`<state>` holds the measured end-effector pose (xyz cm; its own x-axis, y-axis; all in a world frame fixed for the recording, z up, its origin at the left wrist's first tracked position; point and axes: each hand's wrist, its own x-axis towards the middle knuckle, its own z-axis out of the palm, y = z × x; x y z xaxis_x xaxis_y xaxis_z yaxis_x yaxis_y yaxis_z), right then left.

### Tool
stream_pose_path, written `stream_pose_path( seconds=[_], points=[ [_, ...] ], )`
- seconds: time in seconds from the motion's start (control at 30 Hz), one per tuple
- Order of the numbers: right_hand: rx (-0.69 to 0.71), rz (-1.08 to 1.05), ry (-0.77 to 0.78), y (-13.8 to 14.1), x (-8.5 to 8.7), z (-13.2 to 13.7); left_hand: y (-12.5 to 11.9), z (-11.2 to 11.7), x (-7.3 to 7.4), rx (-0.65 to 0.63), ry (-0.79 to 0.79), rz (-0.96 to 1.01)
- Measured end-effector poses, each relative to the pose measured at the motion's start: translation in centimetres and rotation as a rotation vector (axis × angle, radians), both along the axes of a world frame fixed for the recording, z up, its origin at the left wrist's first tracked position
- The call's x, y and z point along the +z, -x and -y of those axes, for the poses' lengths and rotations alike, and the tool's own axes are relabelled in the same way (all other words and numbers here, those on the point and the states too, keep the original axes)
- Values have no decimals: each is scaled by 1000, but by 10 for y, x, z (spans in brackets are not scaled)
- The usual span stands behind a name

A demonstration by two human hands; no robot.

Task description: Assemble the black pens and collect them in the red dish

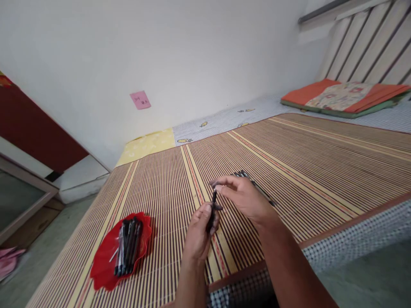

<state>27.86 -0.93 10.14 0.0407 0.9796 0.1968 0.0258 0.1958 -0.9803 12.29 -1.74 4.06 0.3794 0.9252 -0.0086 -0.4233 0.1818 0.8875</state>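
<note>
My left hand [199, 231] is closed around a black pen [214, 196], which stands nearly upright above the striped mat. At the pen's upper end, my right hand [245, 197] pinches its tip between thumb and forefinger. A small light-coloured point shows there, but the fingertips hide the detail. Beyond my right hand several pens [265, 194] lie side by side on the mat, partly covered by that hand. To the left, a red scalloped dish [105, 265] holds a pile of black pens [128, 244] and one thin white stick [113, 255].
A striped bamboo mat [289, 162] covers the bed, over a checked sheet [359, 248]. Folded orange and floral bedding [343, 96] lies at the far right. A pink note [140, 100] is stuck on the white wall [192, 51]. Pink cloth [9, 261] lies on the floor.
</note>
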Motion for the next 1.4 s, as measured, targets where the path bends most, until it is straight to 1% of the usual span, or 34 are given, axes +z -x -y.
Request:
stream_pose_path(
  seconds=[0.17,0.27,0.4,0.57,0.7,0.83,0.97,1.07,1.3,1.4],
  points=[
    [-48,-16,19,0,-1,-1,0,0,1,-6,-14,-1],
    [-77,16,-23,-2,2,1,0,0,1,-9,-16,-5],
    [-53,40,-39,-2,5,3,1,0,0,-5,-12,-10],
    [-24,40,-3,0,0,-1,1,0,1,-2,-6,-12],
    [-52,40,-14,1,-2,-3,-1,0,3,12,-2,-15],
    [-87,64,-16,0,1,0,-2,1,3,9,9,-12],
    [-47,74,-48,0,5,3,-1,1,3,8,9,-2],
    [-13,82,-40,0,4,2,-1,1,2,7,14,-2],
    [-86,56,-27,1,-1,-1,-2,0,1,17,8,-19],
    [-69,51,-43,0,0,-1,-1,0,2,18,3,-23]
  ],
)
